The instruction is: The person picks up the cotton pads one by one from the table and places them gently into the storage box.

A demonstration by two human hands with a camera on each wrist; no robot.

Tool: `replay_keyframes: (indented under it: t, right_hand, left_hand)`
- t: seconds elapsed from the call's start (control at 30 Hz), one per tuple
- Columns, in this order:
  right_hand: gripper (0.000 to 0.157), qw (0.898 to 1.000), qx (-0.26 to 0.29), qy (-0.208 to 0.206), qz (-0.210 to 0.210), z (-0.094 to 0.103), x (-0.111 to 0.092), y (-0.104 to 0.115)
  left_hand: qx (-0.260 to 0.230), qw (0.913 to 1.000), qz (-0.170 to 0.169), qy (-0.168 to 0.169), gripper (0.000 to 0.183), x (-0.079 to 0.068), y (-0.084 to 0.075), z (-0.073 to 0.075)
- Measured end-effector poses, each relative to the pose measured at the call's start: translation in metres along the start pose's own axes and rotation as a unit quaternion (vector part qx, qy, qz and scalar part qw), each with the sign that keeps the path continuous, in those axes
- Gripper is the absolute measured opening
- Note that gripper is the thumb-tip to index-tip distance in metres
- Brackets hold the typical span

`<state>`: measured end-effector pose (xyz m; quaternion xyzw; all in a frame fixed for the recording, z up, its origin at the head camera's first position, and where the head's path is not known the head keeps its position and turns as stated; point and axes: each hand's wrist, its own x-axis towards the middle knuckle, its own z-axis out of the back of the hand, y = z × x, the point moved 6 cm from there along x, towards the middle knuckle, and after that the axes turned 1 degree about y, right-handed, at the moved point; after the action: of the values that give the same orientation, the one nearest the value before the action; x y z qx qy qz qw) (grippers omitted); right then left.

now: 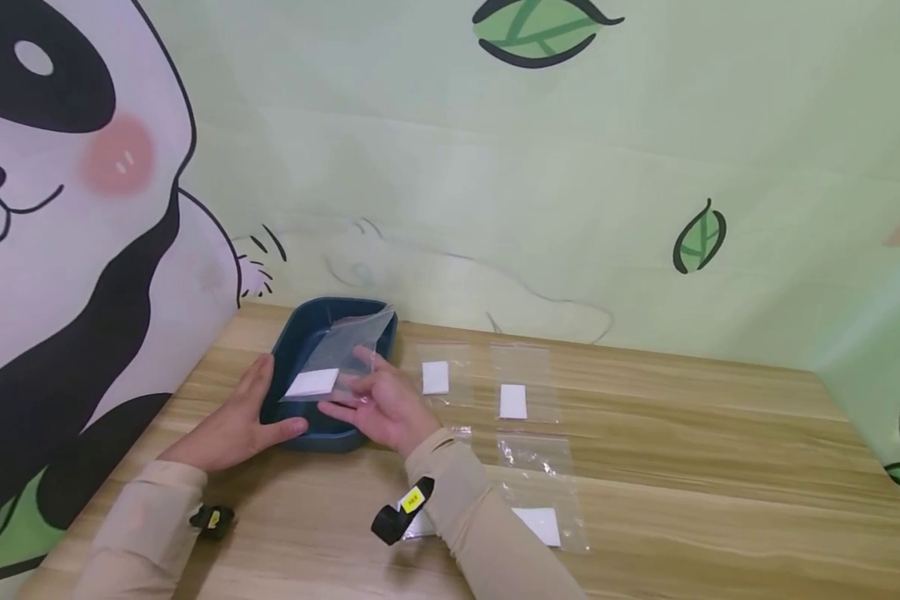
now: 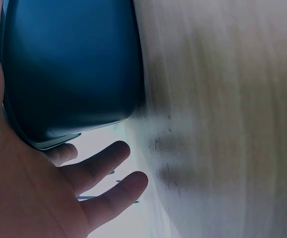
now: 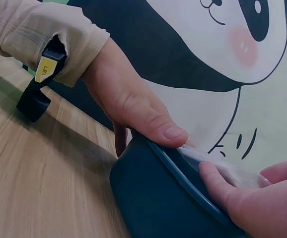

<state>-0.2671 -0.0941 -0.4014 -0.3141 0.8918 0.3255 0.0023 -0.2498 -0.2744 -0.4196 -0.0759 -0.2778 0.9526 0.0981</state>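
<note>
Flat clear plastic bag [image 1: 342, 347] pinched in my right grip [image 1: 388, 407] | over deep-blue rectangular tray [image 1: 321, 443] | my left grip [image 1: 232, 423] holds its side

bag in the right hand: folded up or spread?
Mostly spread: in the head view, the clear bag shows as a broad sheet over the blue tray, its white rectangle uncovered.

Several bags [image 1: 513, 402] lie right of the tray [image 1: 321, 443].
</note>
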Motion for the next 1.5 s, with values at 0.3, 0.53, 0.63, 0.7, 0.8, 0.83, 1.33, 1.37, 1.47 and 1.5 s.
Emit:
replay_keyframes:
  t: [0.3,0.53,0.63,0.7,0.8,0.83,1.33,1.37,1.47,1.5]
  right_hand:
    - [0.068,1.0,-0.011,-0.016,0.001,-0.002,0.007,-0.002]
    - [0.067,0.999,-0.037,-0.031,-0.01,-0.004,0.013,-0.004]
    - [0.068,0.998,-0.052,-0.033,-0.015,-0.005,0.016,-0.004]
    - [0.069,0.998,-0.059,-0.031,-0.021,-0.006,0.017,-0.005]
    - [0.068,0.997,-0.071,-0.022,-0.033,-0.008,0.018,-0.006]
    - [0.067,0.996,-0.074,-0.019,-0.037,-0.009,0.018,-0.006]
    - [0.103,0.956,-0.223,-0.186,0.04,-0.006,0.023,-0.003]
    - [0.101,0.95,-0.237,-0.196,0.044,-0.006,0.023,-0.002]
    - [0.095,0.945,-0.26,-0.196,0.043,-0.009,0.024,-0.003]
    - [0.093,0.944,-0.264,-0.191,0.041,-0.01,0.024,-0.003]
  left_hand:
    - [-0.006,0.9999,-0.01,-0.001,0.112,0.001,-0.008,-0.001]
    - [-0.006,0.9996,-0.025,-0.009,0.111,0.003,-0.015,-0.002]
    - [-0.009,0.9995,-0.03,-0.01,0.111,0.004,-0.018,-0.002]
    - [-0.009,0.9996,-0.026,-0.009,0.111,0.004,-0.018,-0.002]
    - [-0.007,0.9998,-0.018,-0.007,0.112,0.004,-0.016,-0.002]
    - [-0.006,0.9999,-0.014,-0.007,0.112,0.003,-0.014,-0.001]
    - [-0.013,0.9996,-0.016,-0.018,0.113,0.0,-0.003,-0.002]
    - [-0.014,0.9996,-0.016,-0.017,0.113,0.0,-0.002,-0.001]
    - [-0.016,0.9996,-0.016,-0.018,0.114,-0.001,-0.001,0.001]
    - [-0.016,0.9995,-0.017,-0.019,0.114,-0.002,-0.001,0.002]
